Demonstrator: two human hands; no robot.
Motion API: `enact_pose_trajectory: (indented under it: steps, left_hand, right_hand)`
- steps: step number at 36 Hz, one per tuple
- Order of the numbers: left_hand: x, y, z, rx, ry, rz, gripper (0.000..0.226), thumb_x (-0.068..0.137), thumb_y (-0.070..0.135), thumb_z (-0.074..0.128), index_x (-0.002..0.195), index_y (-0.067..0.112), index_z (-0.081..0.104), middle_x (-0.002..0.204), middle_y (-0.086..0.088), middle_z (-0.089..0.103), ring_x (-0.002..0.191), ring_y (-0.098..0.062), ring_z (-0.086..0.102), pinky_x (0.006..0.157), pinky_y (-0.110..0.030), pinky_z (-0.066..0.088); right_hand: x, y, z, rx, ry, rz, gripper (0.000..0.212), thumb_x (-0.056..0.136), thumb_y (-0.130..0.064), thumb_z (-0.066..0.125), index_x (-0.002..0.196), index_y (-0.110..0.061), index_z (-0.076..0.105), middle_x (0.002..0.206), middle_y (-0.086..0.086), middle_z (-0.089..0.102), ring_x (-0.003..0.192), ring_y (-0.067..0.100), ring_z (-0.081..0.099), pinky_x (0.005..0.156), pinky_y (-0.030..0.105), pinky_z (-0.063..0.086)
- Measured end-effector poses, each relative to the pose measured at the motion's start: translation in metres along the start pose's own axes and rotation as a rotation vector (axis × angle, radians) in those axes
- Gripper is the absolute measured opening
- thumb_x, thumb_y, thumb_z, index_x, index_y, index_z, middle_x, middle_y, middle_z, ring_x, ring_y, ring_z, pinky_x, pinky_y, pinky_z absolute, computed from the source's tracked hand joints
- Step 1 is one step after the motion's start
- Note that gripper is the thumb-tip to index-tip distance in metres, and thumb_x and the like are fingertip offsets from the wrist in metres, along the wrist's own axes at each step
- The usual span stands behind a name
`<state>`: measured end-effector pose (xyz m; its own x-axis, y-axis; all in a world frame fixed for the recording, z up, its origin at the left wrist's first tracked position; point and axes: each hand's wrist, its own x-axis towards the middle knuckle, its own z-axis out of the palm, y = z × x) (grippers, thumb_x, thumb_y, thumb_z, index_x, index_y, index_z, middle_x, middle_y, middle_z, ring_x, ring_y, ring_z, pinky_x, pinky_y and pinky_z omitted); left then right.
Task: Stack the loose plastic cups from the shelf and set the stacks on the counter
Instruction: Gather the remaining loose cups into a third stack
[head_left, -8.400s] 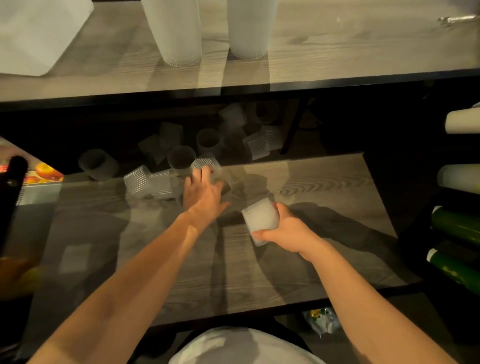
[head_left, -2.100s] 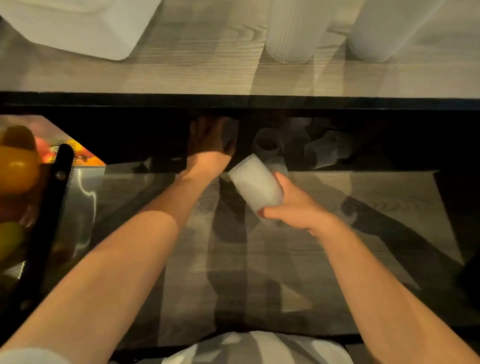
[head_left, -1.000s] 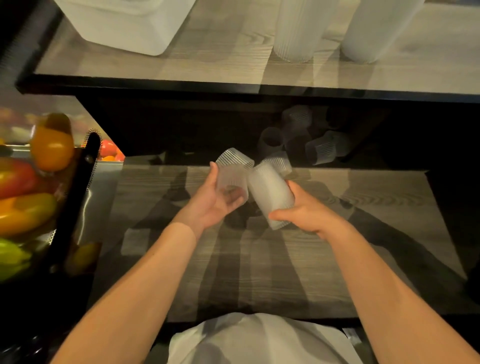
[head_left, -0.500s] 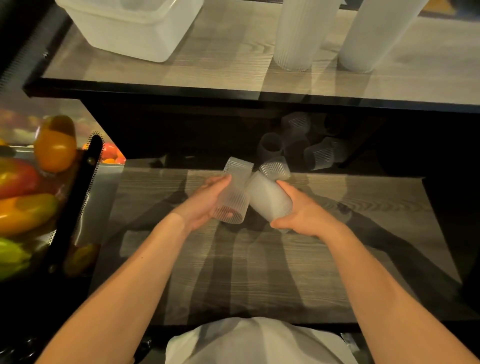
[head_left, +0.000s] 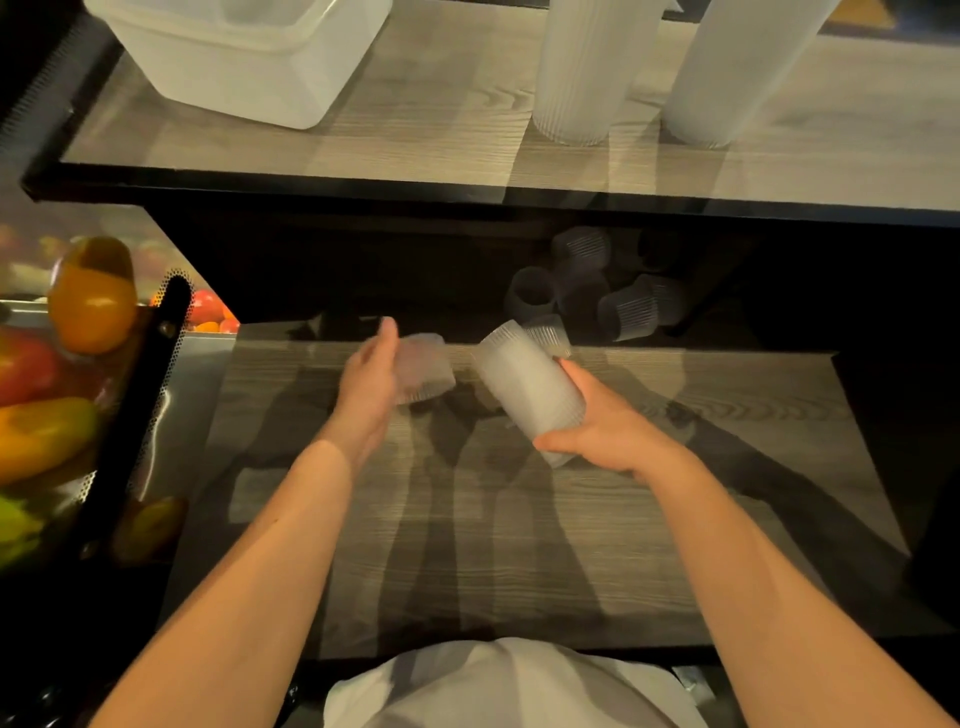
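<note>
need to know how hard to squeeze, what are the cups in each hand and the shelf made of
Single cup and short stack: likely thin, translucent frosted plastic with fine vertical ribs. Shelf: grey wood-grain surface, matte; solid wood or laminate, cannot tell.

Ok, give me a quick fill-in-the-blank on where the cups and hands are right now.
The right hand holds a ribbed translucent plastic cup stack in its ____.
The left hand holds a ____ ribbed cup.
Two tall finished cup stacks stand on the ____.
Loose cups remain on the ____.

Missing: grip; single; counter; shelf
</note>
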<state>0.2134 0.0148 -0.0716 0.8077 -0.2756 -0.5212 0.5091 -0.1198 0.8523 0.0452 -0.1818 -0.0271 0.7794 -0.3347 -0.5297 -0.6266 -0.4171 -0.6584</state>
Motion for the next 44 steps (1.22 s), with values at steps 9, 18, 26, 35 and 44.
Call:
enact_pose_trajectory:
  steps: [9, 18, 26, 35, 44]
  left_hand:
    - [-0.014, -0.001, 0.045, -0.394, -0.194, -0.079, 0.055, 0.096, 0.053, 0.047, 0.129, 0.01, 0.056, 0.127, -0.01, 0.067, 0.116, -0.019, 0.065, 0.103, -0.039, 0.049]
    - [-0.027, -0.018, 0.059, 0.148, -0.351, 0.067, 0.05, 0.095, 0.043, 0.059, 0.142, 0.027, 0.047, 0.137, 0.006, 0.054, 0.116, -0.001, 0.054, 0.088, -0.017, 0.046]
    - [-0.03, -0.013, 0.106, 0.388, -0.31, 0.166, 0.062, 0.1, 0.062, 0.025, 0.151, 0.029, 0.035, 0.152, -0.001, 0.039, 0.138, -0.019, 0.039, 0.115, -0.039, 0.031]
    - [0.018, -0.024, 0.165, 1.207, -0.135, 0.383, 0.082, 0.08, 0.059, 0.069, 0.146, 0.025, 0.033, 0.142, -0.014, 0.033, 0.132, -0.033, 0.028, 0.106, -0.046, 0.038]
    - [0.012, -0.026, 0.164, 0.494, -0.207, 0.233, 0.024, 0.103, 0.025, 0.048, 0.119, 0.019, 0.065, 0.11, -0.002, 0.061, 0.096, -0.016, 0.06, 0.073, -0.02, 0.048]
  right_hand:
    - [0.001, -0.003, 0.015, 0.202, -0.114, -0.019, 0.108, 0.064, -0.035, 0.089, 0.152, -0.039, 0.027, 0.137, -0.01, 0.052, 0.12, 0.011, 0.054, 0.101, 0.04, 0.051]
    - [-0.013, 0.011, -0.01, -0.061, -0.164, 0.071, 0.107, 0.075, -0.03, 0.083, 0.155, -0.042, 0.014, 0.132, -0.008, 0.046, 0.111, 0.014, 0.052, 0.084, 0.03, 0.049]
    - [-0.016, 0.037, -0.017, 0.118, -0.051, 0.155, 0.094, 0.072, -0.041, 0.086, 0.147, -0.031, 0.031, 0.13, -0.007, 0.054, 0.114, 0.014, 0.055, 0.097, 0.041, 0.051]
    - [-0.026, 0.07, -0.039, 0.129, 0.026, 0.239, 0.083, 0.075, -0.04, 0.084, 0.141, -0.026, 0.036, 0.131, -0.002, 0.051, 0.117, 0.02, 0.052, 0.099, 0.043, 0.047]
    - [-0.034, 0.094, -0.074, 0.196, 0.108, 0.244, 0.081, 0.074, -0.037, 0.086, 0.14, -0.028, 0.039, 0.126, -0.003, 0.055, 0.11, 0.019, 0.055, 0.09, 0.042, 0.051]
